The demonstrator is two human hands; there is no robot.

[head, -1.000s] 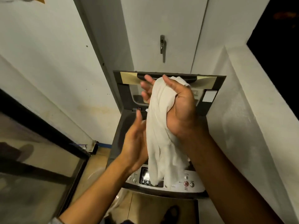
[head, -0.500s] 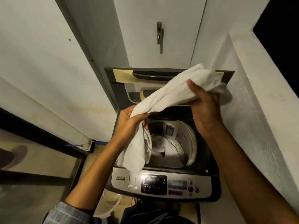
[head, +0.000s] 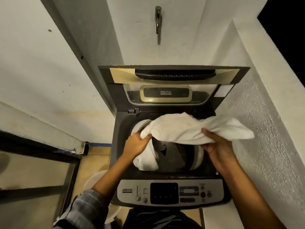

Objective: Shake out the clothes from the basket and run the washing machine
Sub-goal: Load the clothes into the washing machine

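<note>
A white cloth (head: 186,128) is stretched sideways over the open drum (head: 175,156) of a grey top-loading washing machine (head: 118,129). My left hand (head: 136,143) grips its left end, which hangs down into the drum. My right hand (head: 217,146) holds the cloth near its right end, and the free tip sticks out toward the right wall. The lid (head: 173,75) stands upright at the back. Dark clothing lies inside the drum. The control panel (head: 165,193) with its buttons faces me at the front.
A white basket (head: 97,177) sits on the tiled floor left of the machine, mostly hidden by my left arm. A rough white wall (head: 264,129) is close on the right. A dark-framed glass door (head: 41,162) stands at the left. A tap (head: 158,19) hangs above the lid.
The cloth went from hanging bunched in my right hand to being spread between both hands, then came down over the drum. The view has tilted down onto the machine.
</note>
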